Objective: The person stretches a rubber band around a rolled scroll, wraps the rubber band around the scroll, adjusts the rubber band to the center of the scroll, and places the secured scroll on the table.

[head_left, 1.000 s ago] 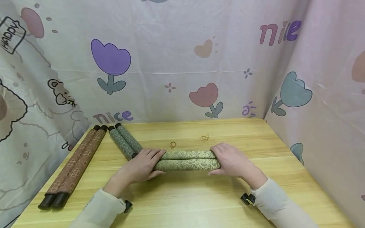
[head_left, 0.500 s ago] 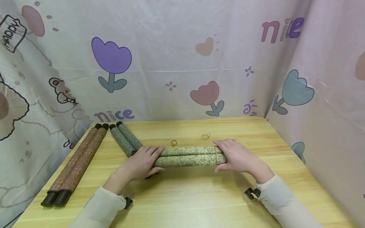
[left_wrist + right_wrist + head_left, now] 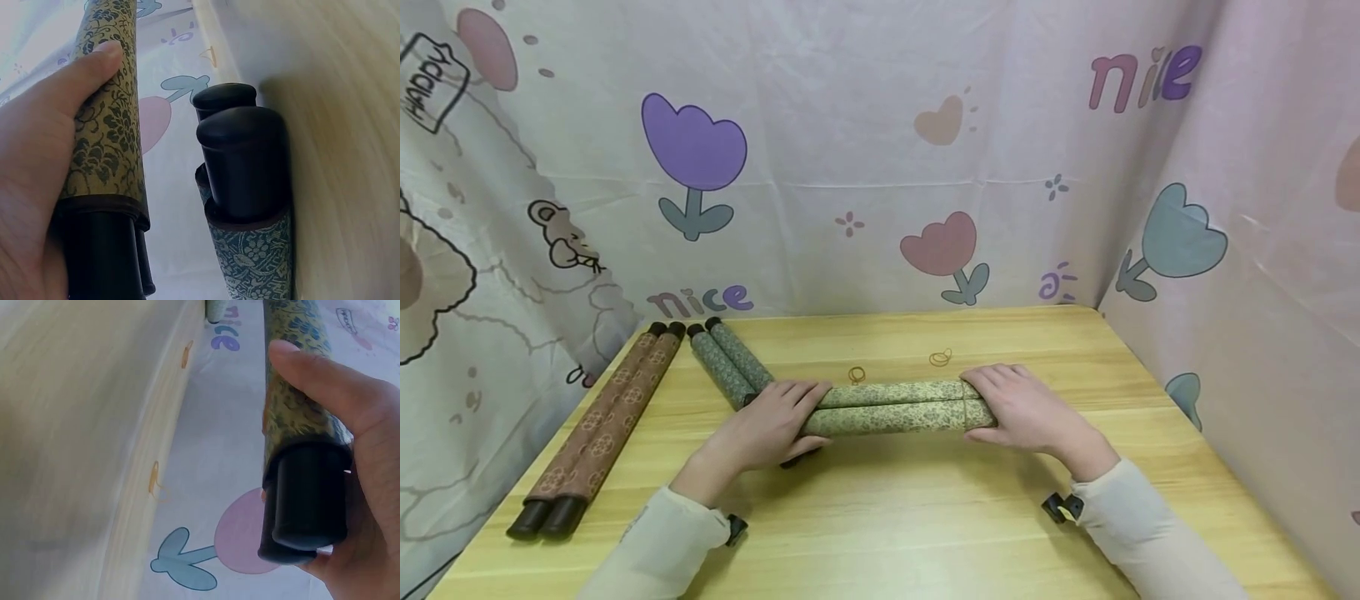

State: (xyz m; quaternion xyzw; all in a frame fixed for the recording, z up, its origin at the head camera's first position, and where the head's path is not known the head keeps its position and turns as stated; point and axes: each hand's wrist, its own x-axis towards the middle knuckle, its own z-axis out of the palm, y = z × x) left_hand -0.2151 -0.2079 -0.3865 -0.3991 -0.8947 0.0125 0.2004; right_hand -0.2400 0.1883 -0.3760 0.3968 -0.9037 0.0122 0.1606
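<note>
In the head view both hands hold a yellow-green floral double-rolled scroll (image 3: 887,406) level over the table. My left hand (image 3: 772,423) grips its left end, thumb along the near roll. At the right end it is gripped by my right hand (image 3: 1026,408), just beside a thin rubber band (image 3: 965,406) that circles both rolls. Black end knobs (image 3: 103,256) show below the left hand in the left wrist view; the right wrist view shows the other black knobs (image 3: 309,497) next to the right palm.
A dark green scroll (image 3: 727,367) lies behind the left hand, its near end partly hidden. Along the table's left side lies a longer brown scroll (image 3: 602,417). Two loose rubber bands, one left (image 3: 857,375) and one right (image 3: 940,357), lie beyond the held scroll. A printed curtain (image 3: 820,125) hangs behind.
The right hand has shifted right towards the scroll's end, uncovering the rubber band there. The scroll has risen slightly in the head view. The left hand keeps its grip.
</note>
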